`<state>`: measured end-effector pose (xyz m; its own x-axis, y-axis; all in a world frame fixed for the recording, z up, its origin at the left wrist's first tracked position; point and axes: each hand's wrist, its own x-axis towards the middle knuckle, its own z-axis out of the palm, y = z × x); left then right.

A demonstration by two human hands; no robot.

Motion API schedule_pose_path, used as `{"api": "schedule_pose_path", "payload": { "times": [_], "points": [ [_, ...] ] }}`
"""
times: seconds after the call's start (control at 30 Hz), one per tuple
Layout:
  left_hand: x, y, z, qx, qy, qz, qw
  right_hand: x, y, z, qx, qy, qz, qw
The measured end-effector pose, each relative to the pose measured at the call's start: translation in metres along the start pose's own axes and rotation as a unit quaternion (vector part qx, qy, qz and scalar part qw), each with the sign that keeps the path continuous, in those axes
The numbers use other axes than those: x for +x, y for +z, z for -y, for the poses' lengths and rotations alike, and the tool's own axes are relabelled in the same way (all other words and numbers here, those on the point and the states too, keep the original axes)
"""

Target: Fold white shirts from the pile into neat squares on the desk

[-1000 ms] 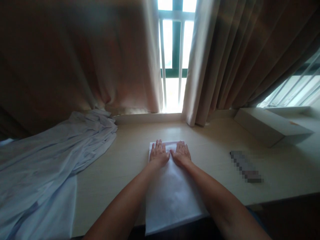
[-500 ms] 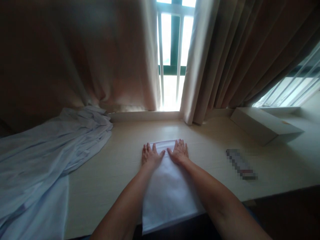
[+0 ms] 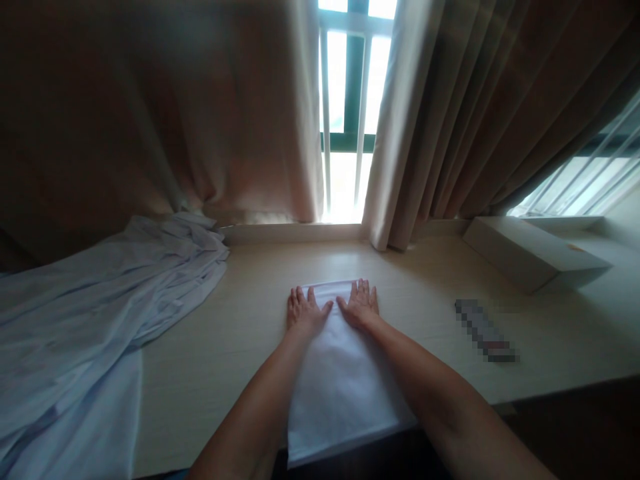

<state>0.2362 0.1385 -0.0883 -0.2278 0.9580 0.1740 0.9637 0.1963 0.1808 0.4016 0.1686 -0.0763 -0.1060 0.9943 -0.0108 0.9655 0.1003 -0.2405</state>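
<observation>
A folded white cloth [image 3: 345, 380] lies flat on the pale wooden tabletop [image 3: 215, 360], its near end reaching the front edge. On its far left corner my left hand [image 3: 306, 310] rests palm down, fingers spread and thumb pointing inward. My right hand [image 3: 360, 303] presses the far right part of the same cloth, also flat with the fingers apart. The two thumbs almost meet over the middle. My forearms cover parts of the cloth's sides.
A heap of crumpled white fabric [image 3: 165, 280] spreads over the table's left side. To the right lie a blurred-out dark oblong object [image 3: 485, 331] and a white box [image 3: 535, 250]. Brown curtains [image 3: 240, 120] hang along the back, beside a barred window [image 3: 345, 113].
Both hands stay flat in the same place on the cloth. The whole view has shifted very slightly; nothing else visibly moves.
</observation>
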Motion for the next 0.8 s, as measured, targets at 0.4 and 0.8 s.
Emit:
{"api": "schedule_pose_path", "payload": {
  "times": [0.4,0.8],
  "points": [
    [0.0,-0.001,0.009,0.047,0.037,0.042,0.997,0.008,-0.003,0.078,0.11,-0.269,0.075,0.954],
    [0.0,-0.002,0.001,0.016,-0.009,0.004,1.0,0.018,-0.011,-0.035,0.007,-0.072,0.063,0.995]
  ]
}}
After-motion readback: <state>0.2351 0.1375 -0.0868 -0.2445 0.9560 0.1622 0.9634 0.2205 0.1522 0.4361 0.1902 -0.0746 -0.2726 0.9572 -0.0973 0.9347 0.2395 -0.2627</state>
